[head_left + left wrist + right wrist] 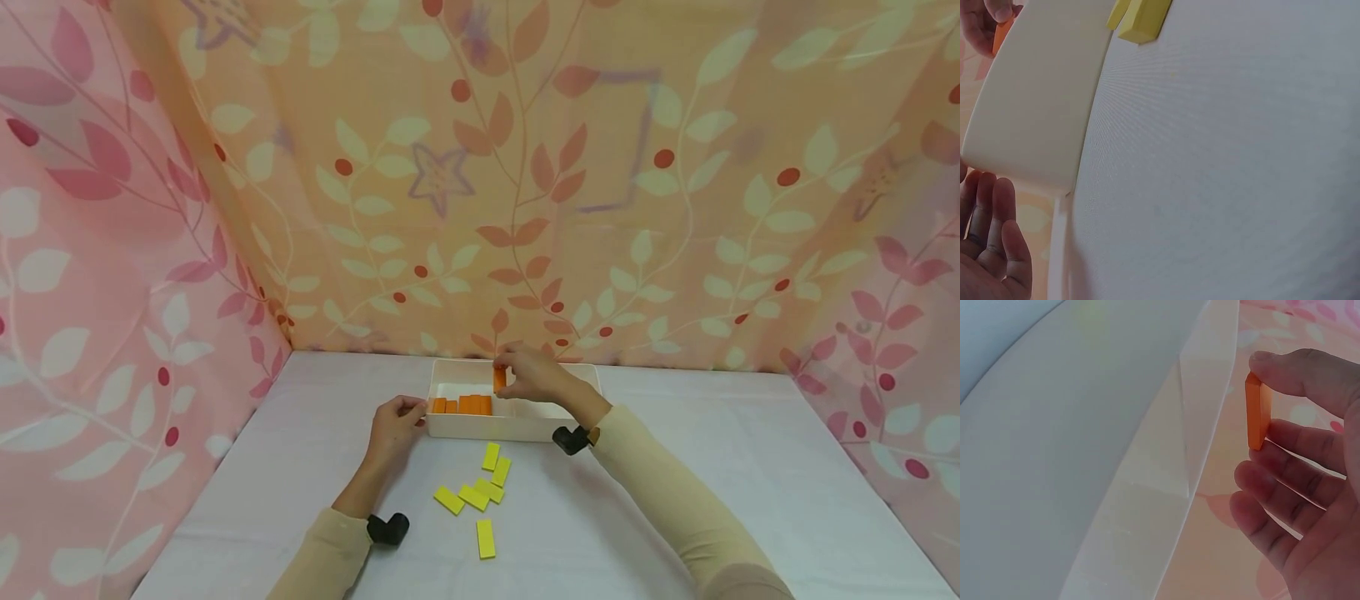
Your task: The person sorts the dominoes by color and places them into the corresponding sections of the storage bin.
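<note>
My right hand (536, 375) is over the white box (487, 427), pinching an upright orange domino block (500, 379) between thumb and fingertips. In the right wrist view, the same orange block (1257, 412) shows edge-on, its ends between thumb and fingers. My left hand (395, 427) holds the box at its left end, fingertips right at the corner. In the left wrist view, several left fingers (1004, 203) lie along the outside of the end wall, gently bent. Several orange blocks (474, 405) stand in a row inside the box's left part, along the near wall.
Several yellow domino blocks (474, 497) lie scattered on the white tablecloth (315, 467) in front of the box, some touching or overlapping. A floral curtain (480, 250) rises right behind the box, with more curtain at both sides. Each wrist carries a black camera (387, 529).
</note>
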`<control>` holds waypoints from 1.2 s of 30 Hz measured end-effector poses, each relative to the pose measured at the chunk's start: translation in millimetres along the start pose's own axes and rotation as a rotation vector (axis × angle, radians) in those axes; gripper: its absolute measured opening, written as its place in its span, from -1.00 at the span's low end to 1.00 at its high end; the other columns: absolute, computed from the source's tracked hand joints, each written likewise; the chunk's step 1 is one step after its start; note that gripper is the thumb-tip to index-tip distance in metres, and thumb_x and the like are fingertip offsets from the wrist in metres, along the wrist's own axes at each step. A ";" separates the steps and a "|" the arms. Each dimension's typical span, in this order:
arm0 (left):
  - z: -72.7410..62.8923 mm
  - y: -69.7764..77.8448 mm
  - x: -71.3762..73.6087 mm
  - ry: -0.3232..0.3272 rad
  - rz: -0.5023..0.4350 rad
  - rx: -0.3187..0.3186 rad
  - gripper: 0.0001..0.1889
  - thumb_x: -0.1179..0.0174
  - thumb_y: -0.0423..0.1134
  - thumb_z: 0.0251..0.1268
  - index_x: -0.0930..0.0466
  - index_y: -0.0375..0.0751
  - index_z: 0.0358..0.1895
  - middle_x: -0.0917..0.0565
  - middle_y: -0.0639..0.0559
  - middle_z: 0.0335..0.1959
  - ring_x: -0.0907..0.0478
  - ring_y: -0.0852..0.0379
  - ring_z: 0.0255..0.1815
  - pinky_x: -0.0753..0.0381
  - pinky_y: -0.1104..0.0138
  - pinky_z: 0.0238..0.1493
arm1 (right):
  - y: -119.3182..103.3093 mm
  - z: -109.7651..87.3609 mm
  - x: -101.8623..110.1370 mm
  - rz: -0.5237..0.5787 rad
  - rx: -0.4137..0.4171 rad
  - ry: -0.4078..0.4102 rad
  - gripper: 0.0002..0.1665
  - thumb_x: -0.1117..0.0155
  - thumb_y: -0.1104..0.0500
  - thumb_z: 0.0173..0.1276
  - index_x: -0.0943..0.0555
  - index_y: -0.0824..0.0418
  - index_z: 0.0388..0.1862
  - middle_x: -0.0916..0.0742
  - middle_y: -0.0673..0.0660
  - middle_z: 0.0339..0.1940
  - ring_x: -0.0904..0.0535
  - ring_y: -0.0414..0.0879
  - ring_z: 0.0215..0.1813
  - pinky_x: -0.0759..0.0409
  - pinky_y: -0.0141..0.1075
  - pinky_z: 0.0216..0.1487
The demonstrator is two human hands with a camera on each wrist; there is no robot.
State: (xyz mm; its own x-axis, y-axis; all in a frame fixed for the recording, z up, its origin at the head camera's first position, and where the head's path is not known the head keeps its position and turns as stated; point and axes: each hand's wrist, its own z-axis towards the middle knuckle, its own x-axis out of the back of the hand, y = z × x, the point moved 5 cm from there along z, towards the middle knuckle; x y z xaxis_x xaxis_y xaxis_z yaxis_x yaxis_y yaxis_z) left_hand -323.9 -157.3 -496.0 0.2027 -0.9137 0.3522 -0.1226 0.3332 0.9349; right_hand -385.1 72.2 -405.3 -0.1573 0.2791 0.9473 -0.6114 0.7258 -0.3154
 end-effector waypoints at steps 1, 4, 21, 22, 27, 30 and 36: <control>0.3 -0.3 -0.4 0.000 0.000 0.000 -0.77 -0.17 -0.20 0.39 -0.62 -0.30 -0.08 -0.68 -0.15 -0.18 -0.63 0.10 -0.28 -0.68 0.27 -0.16 | -0.7 1.2 -0.8 0.000 0.004 0.000 -0.54 -0.49 0.06 0.14 -0.65 0.21 0.00 -0.61 0.07 -0.06 -0.49 -0.08 -0.12 -0.58 -0.27 -0.05; 1.0 -1.1 -1.2 0.000 0.004 0.001 -0.78 -0.16 -0.21 0.40 -0.62 -0.30 -0.08 -0.68 -0.16 -0.17 -0.63 0.11 -0.28 -0.68 0.27 -0.16 | -3.0 4.9 -2.8 -0.007 0.014 0.007 -0.57 -0.50 0.08 0.12 -0.66 0.19 -0.05 -0.61 0.06 -0.16 -0.49 -0.08 -0.18 -0.55 -0.28 -0.11; 0.6 -1.1 -1.7 0.021 0.005 -0.001 -0.78 -0.17 -0.22 0.39 -0.63 -0.31 -0.08 -0.68 -0.16 -0.19 -0.63 0.10 -0.29 -0.68 0.30 -0.20 | -8.4 20.3 -25.9 0.014 0.006 -0.070 -0.61 -0.48 0.09 0.16 -0.68 0.21 -0.05 -0.59 0.04 -0.22 -0.45 -0.11 -0.18 -0.53 -0.33 -0.11; 0.8 -1.2 -1.8 0.020 0.003 -0.002 -0.78 -0.17 -0.22 0.39 -0.63 -0.31 -0.08 -0.69 -0.16 -0.19 -0.63 0.09 -0.29 -0.68 0.30 -0.20 | -8.3 21.1 -26.8 0.010 0.005 -0.071 -0.60 -0.48 0.09 0.16 -0.67 0.21 -0.05 -0.59 0.04 -0.22 -0.45 -0.10 -0.18 -0.53 -0.33 -0.11; 1.7 -1.7 -1.8 0.010 -0.010 -0.003 -0.77 -0.18 -0.21 0.38 -0.63 -0.31 -0.08 -0.69 -0.17 -0.19 -0.64 0.09 -0.29 -0.68 0.29 -0.19 | -7.6 24.7 -32.0 -0.051 -0.002 -0.084 -0.65 -0.46 0.11 0.16 -0.68 0.17 -0.07 -0.58 0.02 -0.22 -0.46 -0.11 -0.21 -0.54 -0.34 -0.12; 2.0 -1.9 -1.6 0.007 -0.007 -0.003 -0.77 -0.18 -0.21 0.39 -0.63 -0.32 -0.08 -0.69 -0.16 -0.20 -0.64 0.11 -0.30 -0.67 0.30 -0.20 | -7.7 26.1 -35.4 -0.078 -0.005 -0.100 -0.65 -0.46 0.11 0.16 -0.68 0.17 -0.07 -0.58 0.03 -0.21 -0.47 -0.12 -0.21 -0.56 -0.37 -0.12; 2.1 -2.4 -1.7 0.005 -0.014 0.003 -0.77 -0.18 -0.21 0.38 -0.63 -0.32 -0.08 -0.69 -0.16 -0.19 -0.63 0.11 -0.30 -0.67 0.30 -0.19 | -10.4 26.9 -39.8 -0.079 -0.015 -0.135 -0.66 -0.47 0.15 0.14 -0.69 0.20 -0.09 -0.57 0.04 -0.20 -0.45 -0.11 -0.19 -0.56 -0.38 -0.15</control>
State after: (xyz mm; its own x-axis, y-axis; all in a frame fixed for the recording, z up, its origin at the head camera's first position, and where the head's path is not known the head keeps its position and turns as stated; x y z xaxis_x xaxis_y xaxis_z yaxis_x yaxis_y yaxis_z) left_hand -326.0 -157.1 -499.0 0.2096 -0.9169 0.3397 -0.1224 0.3201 0.9394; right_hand -393.4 36.6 -438.2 -0.2125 0.1342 0.9679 -0.6146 0.7517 -0.2392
